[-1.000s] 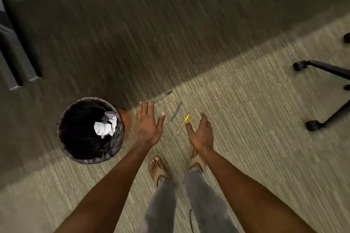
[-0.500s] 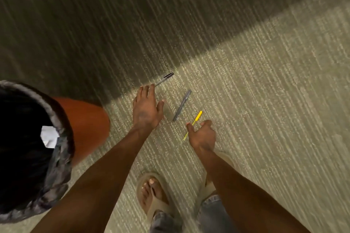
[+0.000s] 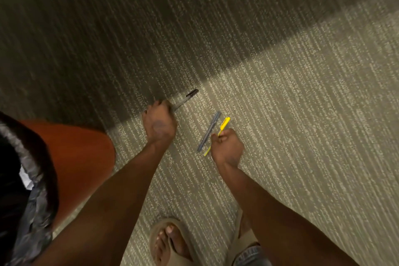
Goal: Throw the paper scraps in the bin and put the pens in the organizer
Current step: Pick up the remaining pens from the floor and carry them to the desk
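Three pens are at the carpet in front of me. My left hand (image 3: 160,124) is curled on the near end of a clear pen with a black cap (image 3: 187,97), whose cap points up and to the right. My right hand (image 3: 226,148) is closed on a yellow pen (image 3: 223,125), both ends sticking out of the fist. A grey pen (image 3: 209,131) lies on the carpet between my two hands, touched by neither. The bin (image 3: 32,196) stands at the left edge, with a white paper scrap (image 3: 25,177) inside its dark liner.
The bin's outer wall is orange-brown and stands close beside my left forearm. My sandalled feet (image 3: 170,242) are at the bottom of the view. Striped carpet (image 3: 302,114) stretches to the right, and a dark shadow band covers the upper left.
Both hands have dropped lower and closed: the left went from flat and open to curled on the clear pen, the right tightened on the yellow pen. The view has come nearer the floor.
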Motion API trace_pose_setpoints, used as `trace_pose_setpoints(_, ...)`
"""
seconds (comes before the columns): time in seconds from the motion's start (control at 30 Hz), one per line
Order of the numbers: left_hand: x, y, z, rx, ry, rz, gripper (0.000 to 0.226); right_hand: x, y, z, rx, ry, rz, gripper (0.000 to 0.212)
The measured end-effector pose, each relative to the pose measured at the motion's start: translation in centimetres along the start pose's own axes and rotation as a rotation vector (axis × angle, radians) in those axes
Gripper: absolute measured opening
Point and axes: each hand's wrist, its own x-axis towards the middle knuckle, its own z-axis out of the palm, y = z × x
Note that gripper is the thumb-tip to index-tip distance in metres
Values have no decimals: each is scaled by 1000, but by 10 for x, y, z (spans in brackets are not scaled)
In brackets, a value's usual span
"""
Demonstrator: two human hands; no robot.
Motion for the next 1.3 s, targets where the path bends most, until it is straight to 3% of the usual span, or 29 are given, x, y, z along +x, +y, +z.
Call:
trace_pose_setpoints(0.17,-10,-4,1,-95,10,-21,16,7,-27,17,-71,17,51,23)
trace_pose_setpoints(0.37,-32,-10,5,-516,-25,-99,20,6,-35,25,-170,32,119,28)
trace_pose_setpoints(0.47,-44,-7,2,-703,-43,-193,15,7,-41,18,-97,1,156,20)
trace_pose_setpoints(0.6,-70,2,-21,-848,-109,-337,16,-11,-61,-1,256,-276,154,3)
trace_pose_setpoints(0.67,-87,10,-40,-903,-158,-351,18,-26,-76,-17,369,-418,141,6)
trace_pose_setpoints(0.77,-116,21,-79,-951,-166,-294,19,-54,-112,-48,445,-560,161,13)
trace_pose_setpoints(0.87,-141,30,-132,-929,-59,-229,21,-85,-152,-88,570,-665,231,15)
trace_pose_setpoints(1.03,-187,45,-240,-923,106,-94,27,-153,-223,-166,646,-714,154,20)
trace_pose_setpoints(1.13,-217,53,-307,-987,153,-137,27,-199,-266,-215,669,-740,90,20)
trace_pose_setpoints(1.2,-239,57,-354,-1208,210,-285,22,-231,-298,-248,749,-763,64,18)
trace_pose_setpoints(1.3,-277,66,-435,-1753,221,-563,20,-294,-343,-292,814,-824,1,17)
